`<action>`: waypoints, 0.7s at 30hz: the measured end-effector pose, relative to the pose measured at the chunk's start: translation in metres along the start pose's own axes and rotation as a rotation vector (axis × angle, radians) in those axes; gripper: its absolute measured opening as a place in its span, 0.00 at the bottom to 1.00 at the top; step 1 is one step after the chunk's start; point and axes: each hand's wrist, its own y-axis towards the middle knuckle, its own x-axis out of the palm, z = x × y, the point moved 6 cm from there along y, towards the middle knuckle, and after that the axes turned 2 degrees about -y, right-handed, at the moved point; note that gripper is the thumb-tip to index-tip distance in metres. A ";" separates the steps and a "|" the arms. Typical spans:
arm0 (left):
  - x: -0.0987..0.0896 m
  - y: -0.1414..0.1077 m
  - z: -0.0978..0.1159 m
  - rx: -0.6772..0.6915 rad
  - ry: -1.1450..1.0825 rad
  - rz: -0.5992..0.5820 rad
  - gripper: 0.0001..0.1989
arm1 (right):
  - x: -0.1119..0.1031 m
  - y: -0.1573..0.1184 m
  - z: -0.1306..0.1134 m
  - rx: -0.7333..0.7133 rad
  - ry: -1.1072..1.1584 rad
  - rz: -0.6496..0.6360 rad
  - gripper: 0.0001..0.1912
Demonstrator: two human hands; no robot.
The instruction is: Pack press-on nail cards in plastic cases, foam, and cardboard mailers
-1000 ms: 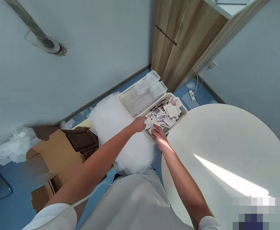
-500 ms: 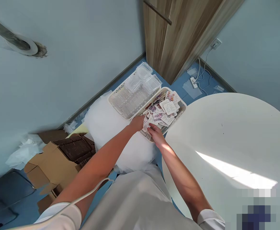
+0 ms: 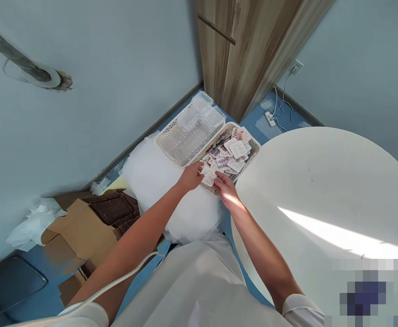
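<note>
A white printed card is held between my two hands over the near end of a basket of cards. My left hand grips its left edge with bent fingers. My right hand pinches its right side between thumb and fingers. Beneath and beyond lies a heap of loose cards, some with white text sides up and others with coloured pictures, in a pale perforated basket. Whether more than one card is in my hands I cannot tell.
Left of the cards, a second basket holds clear plastic boxes. White bagged material lies below it. A round white table stands at right, an opened cardboard box at left. A wooden cabinet and a power strip are behind.
My hands have lifted slightly and a card now shows flat between them. The left fingers, earlier down in the basket, have come into view. The whole view has shifted a little.
</note>
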 end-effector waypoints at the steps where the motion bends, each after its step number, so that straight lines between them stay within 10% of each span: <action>1: -0.001 -0.005 -0.001 -0.007 -0.077 0.017 0.24 | -0.001 -0.005 -0.003 -0.041 0.000 0.000 0.21; 8: 0.008 -0.065 0.000 0.010 -0.502 0.053 0.22 | -0.010 -0.075 -0.014 -0.295 -0.061 0.026 0.22; 21: 0.065 -0.198 0.018 0.279 -0.449 -0.041 0.17 | -0.057 -0.232 0.041 -0.424 -0.069 0.171 0.18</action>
